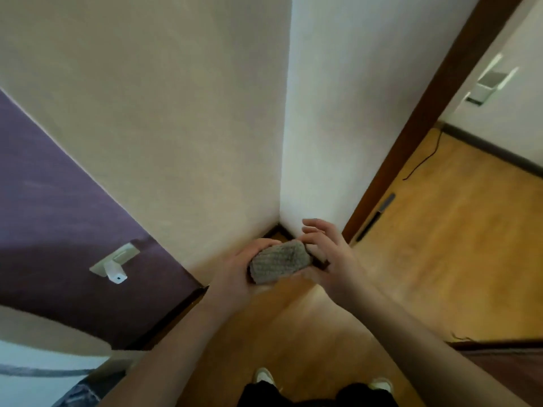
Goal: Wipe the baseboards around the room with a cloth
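Purple wall (58,201), at 9 o'clock: carries a socket (116,261) with a white plug; a dark baseboard (164,321) runs along its foot toward 7 o'clock.

Cream wall (176,127), 11 to 12 o'clock: meets a white wall (338,113) in a corner whose dark skirting shows just above the hands.

Left hand (235,277), centre: fingers curled under and round a grey cloth (280,261), gripping its left end. The cloth is folded into a compact pad, held in the air in front of the corner and touching no baseboard.

Right hand (326,254), just right of the cloth: fingers spread and loosely bent, its lower fingers at the cloth's right end; whether they pinch it or only touch it cannot be told.

Door frame (411,142), 1 to 2 o'clock: dark wood, opening onto a wood floor (455,245) with a thin black cable (423,160) and a further baseboard at 3 o'clock.

Shoes (264,377), 6 o'clock: the person stands facing the corner.

Step in hand, as judged: readying or refolding the cloth between stretches of wiping. Next move calls for crouching, pressing the pad flat on the corner skirting and drawing it along the strip.
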Tool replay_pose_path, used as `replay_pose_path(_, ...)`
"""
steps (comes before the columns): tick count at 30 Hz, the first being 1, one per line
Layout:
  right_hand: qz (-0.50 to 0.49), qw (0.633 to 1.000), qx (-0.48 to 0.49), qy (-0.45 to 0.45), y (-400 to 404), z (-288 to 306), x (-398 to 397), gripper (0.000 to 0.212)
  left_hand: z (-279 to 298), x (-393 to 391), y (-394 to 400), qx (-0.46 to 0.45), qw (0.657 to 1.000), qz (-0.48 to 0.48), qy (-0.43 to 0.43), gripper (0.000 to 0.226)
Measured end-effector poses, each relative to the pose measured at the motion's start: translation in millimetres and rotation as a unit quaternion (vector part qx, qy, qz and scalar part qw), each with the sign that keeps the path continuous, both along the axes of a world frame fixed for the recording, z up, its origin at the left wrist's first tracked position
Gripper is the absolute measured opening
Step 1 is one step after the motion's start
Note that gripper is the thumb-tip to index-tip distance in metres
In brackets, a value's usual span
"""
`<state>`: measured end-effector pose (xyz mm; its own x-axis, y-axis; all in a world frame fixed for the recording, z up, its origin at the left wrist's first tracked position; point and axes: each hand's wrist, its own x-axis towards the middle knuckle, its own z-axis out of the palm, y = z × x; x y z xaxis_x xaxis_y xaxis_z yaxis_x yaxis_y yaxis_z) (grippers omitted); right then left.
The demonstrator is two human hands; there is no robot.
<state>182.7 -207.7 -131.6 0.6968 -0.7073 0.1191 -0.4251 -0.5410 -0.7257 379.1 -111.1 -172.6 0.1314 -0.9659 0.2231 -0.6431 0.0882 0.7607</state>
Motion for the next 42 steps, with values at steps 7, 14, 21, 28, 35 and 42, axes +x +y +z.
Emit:
replay_pose_path(7, -0.099, 0.991, 0.077, -0.035, 20, 29, -55, 0.046, 29, -56, -17, -0.021, 0.999, -0.026, 0.011, 0.060)
replay_pose_path(14, -0.190, 0.977, 0.049, -0.080, 47, 40, -158, 0.043, 42, -156, -30, 0.007, 0.994, -0.106, 0.040, 0.052)
replay_pose_path(21, -0.331, 0.920, 0.120, -0.173, 92, 43, -307, 0.041, 54, -298, -25, 0.069, 0.966, -0.239, 0.068, 0.065)
replay_pose_path(28, -0.355, 0.877, 0.206, -0.248, 138, 32, -425, 0.043, 48, -414, 9, 0.194, 0.905, -0.334, 0.179, 0.052)
replay_pose_path(35, -0.410, 0.836, 0.208, -0.297, 137, 18, -473, 0.033, 44, -472, -4, 0.328, 0.829, -0.343, 0.297, 0.059)
replay_pose_path(42, -0.465, 0.840, 0.171, -0.220, 118, 22, -494, 0.024, 51, -506, -51, 0.302, 0.852, -0.398, 0.155, 0.046)
